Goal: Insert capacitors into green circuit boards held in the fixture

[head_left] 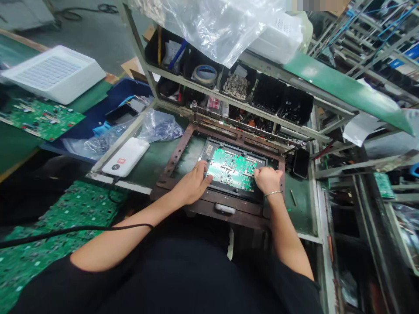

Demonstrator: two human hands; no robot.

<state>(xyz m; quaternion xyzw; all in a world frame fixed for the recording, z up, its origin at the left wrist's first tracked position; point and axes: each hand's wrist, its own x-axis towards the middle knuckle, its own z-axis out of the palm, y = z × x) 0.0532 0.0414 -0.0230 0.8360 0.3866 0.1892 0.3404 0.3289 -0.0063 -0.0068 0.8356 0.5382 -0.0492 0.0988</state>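
Observation:
A green circuit board lies in a black holder inside a brown metal frame on the bench. My left hand rests on the board's left edge, fingers together and laid flat along it. My right hand sits at the board's right edge, fingers curled under into a fist; whatever is in them is hidden. A thin bracelet is on my right wrist.
Black bins of small parts and a tape roll line the shelf behind the frame. A white power bank lies left of the frame. Stacked green boards sit at lower left, a white grille panel at upper left.

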